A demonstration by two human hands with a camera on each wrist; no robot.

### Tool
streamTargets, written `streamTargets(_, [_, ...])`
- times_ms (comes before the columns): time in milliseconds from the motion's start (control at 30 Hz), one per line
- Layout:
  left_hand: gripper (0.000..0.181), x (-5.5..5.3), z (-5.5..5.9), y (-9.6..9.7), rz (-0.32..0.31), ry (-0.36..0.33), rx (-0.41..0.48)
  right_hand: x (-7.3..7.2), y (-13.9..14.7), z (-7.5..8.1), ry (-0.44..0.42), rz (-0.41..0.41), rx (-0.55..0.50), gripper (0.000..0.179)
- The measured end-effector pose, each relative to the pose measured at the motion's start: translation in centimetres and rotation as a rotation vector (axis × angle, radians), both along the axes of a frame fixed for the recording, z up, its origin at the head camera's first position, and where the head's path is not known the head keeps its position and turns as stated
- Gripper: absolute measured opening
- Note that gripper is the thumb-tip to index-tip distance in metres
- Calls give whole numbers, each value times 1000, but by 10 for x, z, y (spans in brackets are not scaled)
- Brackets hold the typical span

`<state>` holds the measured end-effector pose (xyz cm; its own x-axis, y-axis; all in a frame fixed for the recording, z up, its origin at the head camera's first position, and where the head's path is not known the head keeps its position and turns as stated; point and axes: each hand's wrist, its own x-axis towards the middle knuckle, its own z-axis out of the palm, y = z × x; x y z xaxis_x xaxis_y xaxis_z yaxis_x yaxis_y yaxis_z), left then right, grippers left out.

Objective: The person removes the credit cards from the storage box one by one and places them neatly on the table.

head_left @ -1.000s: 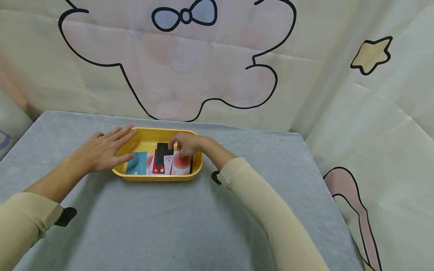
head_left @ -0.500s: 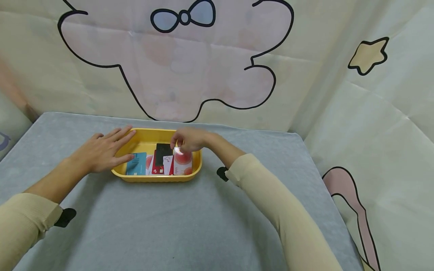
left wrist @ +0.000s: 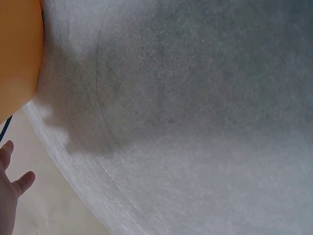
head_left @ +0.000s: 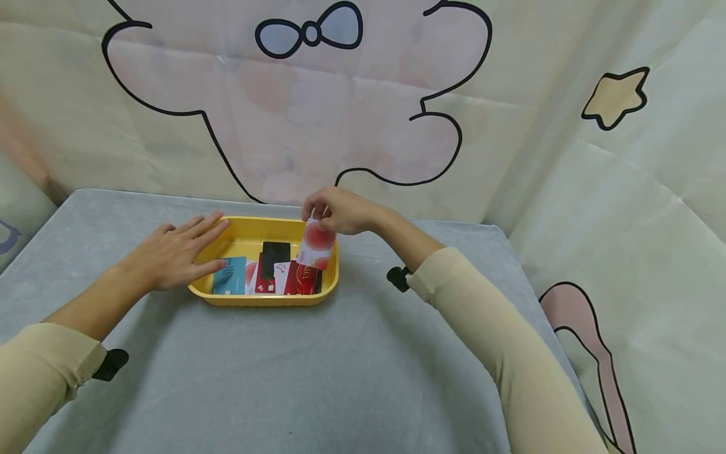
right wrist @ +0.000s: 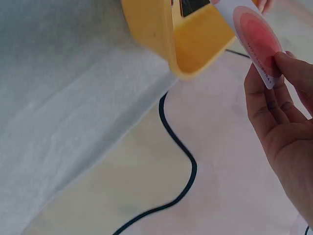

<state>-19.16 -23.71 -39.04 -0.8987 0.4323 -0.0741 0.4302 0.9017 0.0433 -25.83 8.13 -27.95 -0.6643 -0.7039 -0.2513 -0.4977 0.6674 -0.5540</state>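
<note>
Card, white and oblong with pink-red circles (head_left: 316,243). Has just come up off the overlapping cards (head_left: 276,260) at the right end of the rounded yellow plastic tray (head_left: 263,301), pinched by the far end in the right hand (head_left: 345,211). Uncovers a red card with gold lettering (head_left: 300,279), so seems singled out. Slants, long axis roughly far to near, to a free end pointing nearward and slightly left. At the tray's left end, left hand (head_left: 170,255) with fingers spread wide.

Table (head_left: 272,372) covered in grey cloth (head_left: 363,410); pale sheet (head_left: 272,113) hung behind table, printed with bow (head_left: 311,33); star (head_left: 615,99) printed right of table.
</note>
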Motion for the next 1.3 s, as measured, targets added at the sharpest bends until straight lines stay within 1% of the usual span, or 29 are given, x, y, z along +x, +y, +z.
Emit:
streamTargets(100, [86, 0, 0, 0, 0, -2, 1, -3, 8, 4, 39, -43, 4, 18])
streamTargets(200, [86, 0, 0, 0, 1, -4, 0, -6, 17, 8, 59, -97, -3, 19])
streamTargets(300, [87, 0, 0, 0, 0, -6, -3, -11, 27, 11, 60, -153, -32, 18])
streamTargets(400, [87, -1, -1, 0, -1, -6, -5, -17, 38, 13, 72, -182, -67, 16])
streamTargets(533, [86, 0, -1, 0, 2, -6, 4, -25, 52, 10, 84, -222, -95, 16])
streamTargets(667, [85, 1, -1, 1, 3, -4, 10, -30, 67, 6, 53, -299, -129, 17])
streamTargets(800, [85, 0, -2, 0, 1, 4, 6, -34, 81, 0, 24, -377, -166, 18])
streamTargets(1067, [85, 0, -2, 0, 1, 7, 17, -39, 110, -20, 18, -533, -254, 17])
streamTargets(1233, [85, 0, -2, -1, 1, 8, 20, -42, 122, -35, -16, -598, -283, 19])
streamTargets(1300, [85, 0, -2, -1, 4, 10, 25, -43, 125, -42, -30, -611, -287, 20])
